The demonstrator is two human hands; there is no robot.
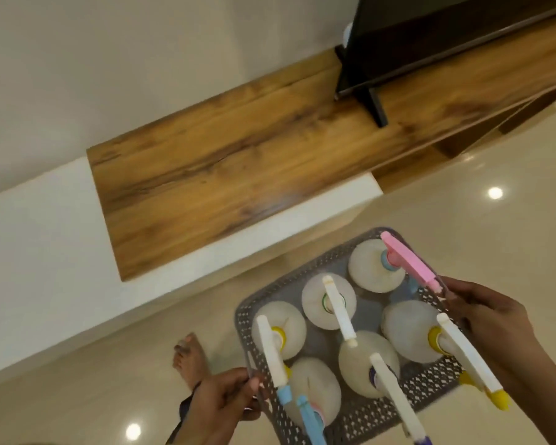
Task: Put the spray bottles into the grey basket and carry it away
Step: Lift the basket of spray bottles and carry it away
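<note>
Grey perforated basket (360, 415), held in the air over the glossy floor (463, 220), clear of the wooden tabletop (225, 175) up and to the left. Six spray bottles (329, 301) stand upright inside, in two rows, triggers pointing all ways; one pink trigger (410, 263) sticks out over the far right rim.

Left hand (225, 399) grips the near-left short end, fingers curled over the rim. Right hand (491, 319) grips the opposite end, thumb on top of the rim by the pink trigger. Both closed on the basket; neither touches a bottle.

Basket's long axis runs between the two hands, tilted on the diagonal across the view, left end nearer the body, right end farther out. Load sits between the hands, roughly centred.

A bare foot (190, 358) on the floor just left of the basket. Dark television (430, 36) on the far end of the tabletop.

Judgement: loading looks done, carrying under way. Next move depends on keeping both ends level so the tall bottles don't tip toward the lower, left end.
</note>
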